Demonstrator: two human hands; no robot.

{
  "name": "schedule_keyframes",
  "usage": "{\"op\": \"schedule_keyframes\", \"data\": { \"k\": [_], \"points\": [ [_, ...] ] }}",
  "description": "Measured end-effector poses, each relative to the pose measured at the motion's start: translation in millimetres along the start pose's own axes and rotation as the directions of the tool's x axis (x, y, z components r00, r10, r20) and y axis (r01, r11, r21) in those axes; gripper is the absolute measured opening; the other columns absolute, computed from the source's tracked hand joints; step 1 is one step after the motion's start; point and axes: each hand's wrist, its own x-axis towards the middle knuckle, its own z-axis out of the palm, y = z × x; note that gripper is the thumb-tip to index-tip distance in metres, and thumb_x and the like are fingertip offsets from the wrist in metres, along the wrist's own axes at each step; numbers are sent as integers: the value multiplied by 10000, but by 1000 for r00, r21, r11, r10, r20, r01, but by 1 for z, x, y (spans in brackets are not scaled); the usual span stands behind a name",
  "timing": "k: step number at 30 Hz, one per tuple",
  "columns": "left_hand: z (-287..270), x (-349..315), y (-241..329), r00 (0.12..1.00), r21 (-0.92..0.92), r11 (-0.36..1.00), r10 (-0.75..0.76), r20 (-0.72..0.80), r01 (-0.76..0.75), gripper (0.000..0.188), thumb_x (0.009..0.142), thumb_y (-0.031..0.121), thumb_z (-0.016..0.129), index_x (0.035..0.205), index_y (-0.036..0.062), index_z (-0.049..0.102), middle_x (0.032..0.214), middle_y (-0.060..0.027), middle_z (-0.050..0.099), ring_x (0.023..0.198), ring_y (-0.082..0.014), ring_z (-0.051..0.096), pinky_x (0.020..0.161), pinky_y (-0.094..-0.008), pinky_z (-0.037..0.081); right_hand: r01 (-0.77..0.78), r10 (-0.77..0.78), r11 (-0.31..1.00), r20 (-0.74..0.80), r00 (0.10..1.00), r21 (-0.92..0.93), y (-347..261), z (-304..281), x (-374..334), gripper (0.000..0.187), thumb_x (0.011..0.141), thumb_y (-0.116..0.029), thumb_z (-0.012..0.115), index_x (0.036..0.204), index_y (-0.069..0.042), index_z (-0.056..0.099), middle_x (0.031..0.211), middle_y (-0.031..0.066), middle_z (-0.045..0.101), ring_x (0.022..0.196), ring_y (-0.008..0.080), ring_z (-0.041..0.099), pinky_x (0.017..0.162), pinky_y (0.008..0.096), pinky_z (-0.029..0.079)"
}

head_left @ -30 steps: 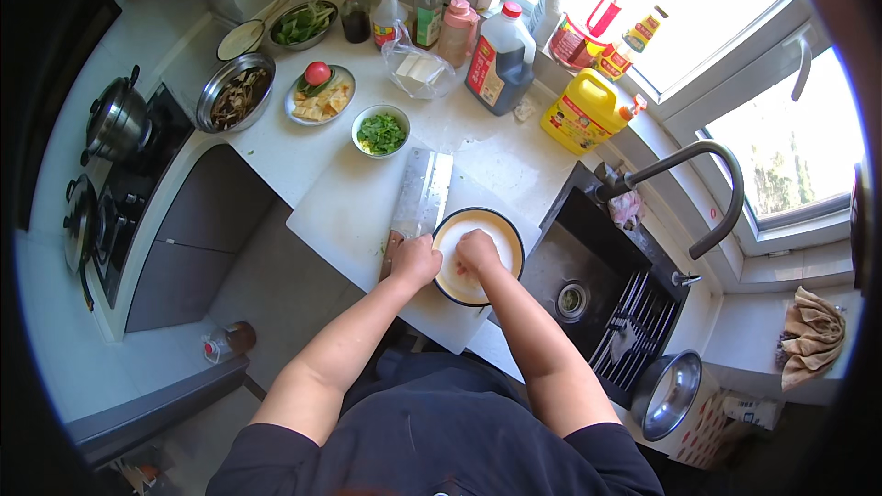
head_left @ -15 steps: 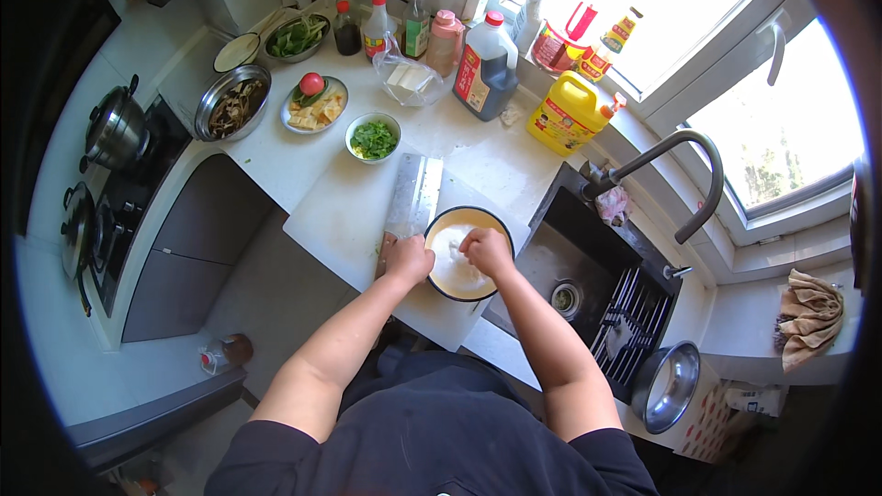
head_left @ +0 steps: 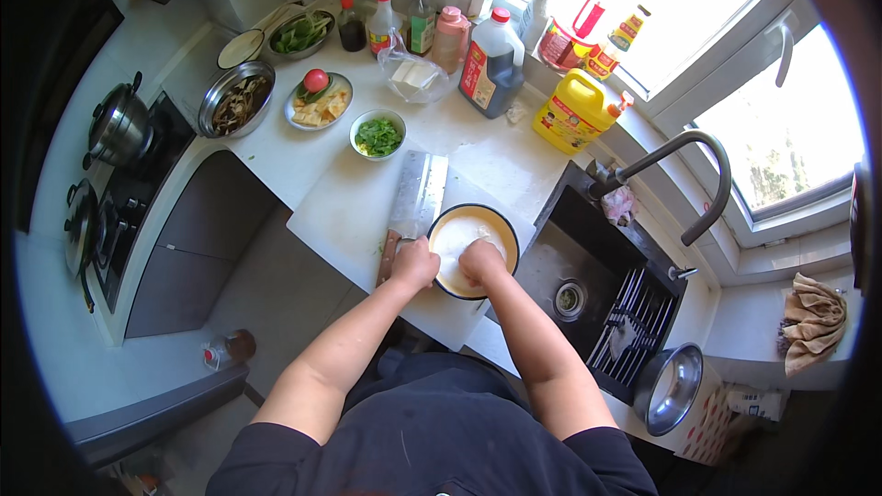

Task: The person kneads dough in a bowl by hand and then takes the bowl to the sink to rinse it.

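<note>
A cream-coloured bowl with a dark rim stands on the white cutting board, holding white, flour-like contents. My left hand is closed at the bowl's left rim, steadying it. Down inside the bowl is my right hand, its fingers curled together against the white contents; what they pinch, if anything, is hidden. A cleaver lies flat on the board just left of the bowl, its wooden handle beside my left hand.
Beyond the board are a bowl of chopped greens, a plate with a tomato and a pan of dark strips. Bottles and a yellow jug line the back. Right of the board sits a black sink with a curved faucet.
My right hand has moved down and slightly left, deeper into the bowl, its fingers now more hidden. My left hand stays at the rim. The whole view has shifted slightly.
</note>
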Motion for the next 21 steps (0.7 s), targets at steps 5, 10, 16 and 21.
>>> {"op": "schedule_keyframes", "data": {
  "k": [5, 10, 16, 21],
  "points": [
    [-2, -2, 1, 999, -32, 998, 45, -5, -45, 221, 776, 101, 454, 807, -111, 512, 685, -247, 611, 468, -264, 622, 494, -361, 523, -183, 188, 901, 26, 982, 393, -7, -2, 2, 220, 710, -23, 438, 587, 23, 614, 575, 156, 625, 456, 235, 616, 481, 337, 509],
    [-3, -3, 5, 1000, -4, 1000, 12, 6, -12, 218, 787, 125, 432, 840, -55, 544, 631, -202, 620, 495, -261, 628, 585, -369, 530, -179, 197, 869, 11, 980, 460, 4, 10, 18, 224, 727, -60, 446, 639, 59, 614, 546, 164, 613, 424, 255, 602, 491, 336, 514],
    [-2, 1, 5, 1000, 18, 1000, 22, 10, -22, 224, 779, 114, 431, 854, -61, 548, 637, -202, 623, 496, -261, 628, 586, -368, 531, -15, 14, 1000, -214, 977, -2, -3, 14, 3, 245, 741, -135, 488, 860, -12, 664, 859, 183, 666, 787, 292, 661, 707, 390, 512],
    [-2, 3, 1, 999, 37, 999, 35, 22, -36, 235, 782, 118, 438, 880, -65, 550, 640, -204, 625, 500, -259, 632, 595, -368, 533, 158, -167, 986, -487, 857, -60, -14, -6, -29, 164, 722, -110, 534, 838, -61, 639, 889, 142, 631, 857, 306, 605, 741, 390, 492]
  ]
}}
